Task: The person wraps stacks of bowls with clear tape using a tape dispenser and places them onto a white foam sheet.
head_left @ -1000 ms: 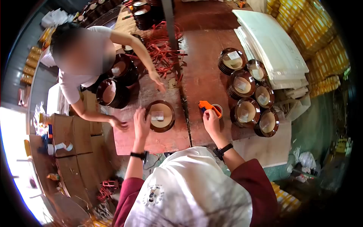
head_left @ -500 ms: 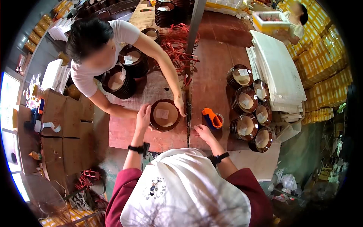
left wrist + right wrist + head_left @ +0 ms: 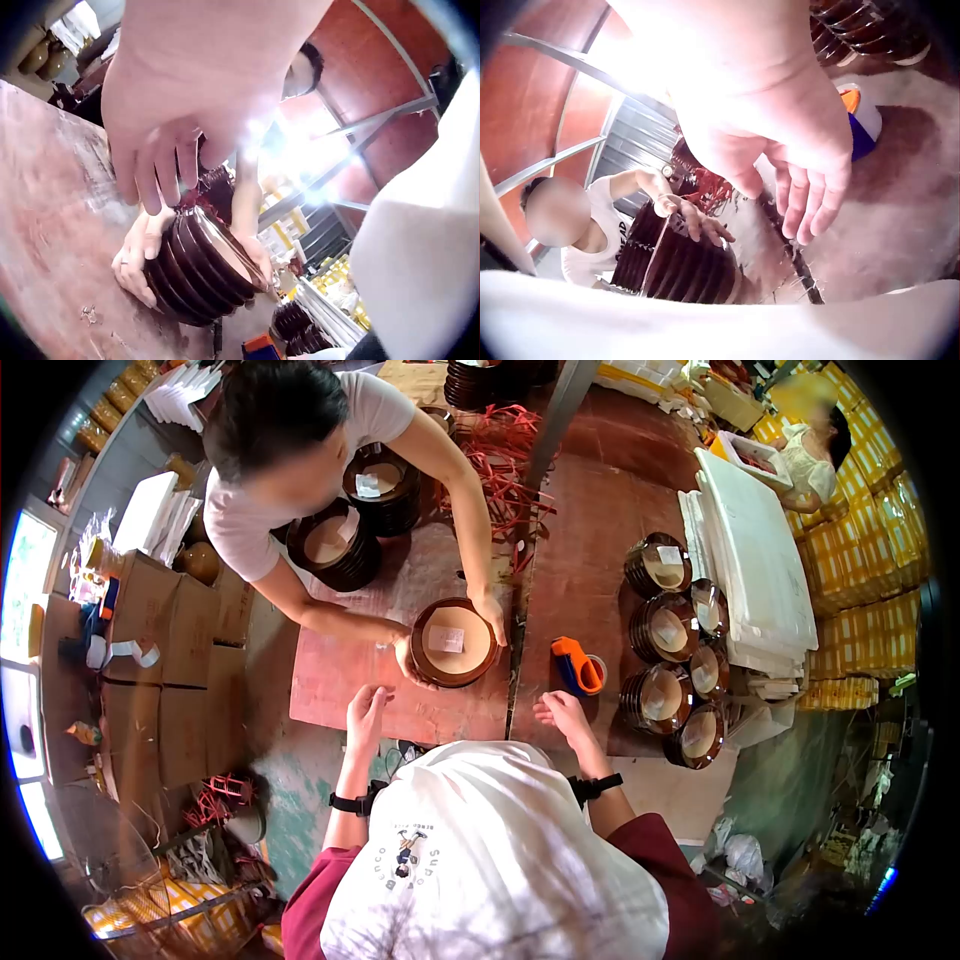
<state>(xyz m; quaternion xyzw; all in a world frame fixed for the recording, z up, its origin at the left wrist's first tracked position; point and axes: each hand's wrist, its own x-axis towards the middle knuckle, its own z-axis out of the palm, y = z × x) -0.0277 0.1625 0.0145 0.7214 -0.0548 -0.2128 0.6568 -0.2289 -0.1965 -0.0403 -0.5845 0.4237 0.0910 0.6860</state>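
Bowl stack (image 3: 453, 643) partly behind another's hands

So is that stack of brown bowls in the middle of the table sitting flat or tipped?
Flat. The stack of brown bowls rests upright on the table, mouth up, the other person's hands on both sides.

Left hand (image 3: 366, 710) and right hand (image 3: 562, 713) both loose over red-brown wooden table (image 3: 340, 695), holding nothing; other person's hands grip stacked dark brown round bowls (image 3: 453, 642); orange tape dispenser (image 3: 577, 665) beside right hand.
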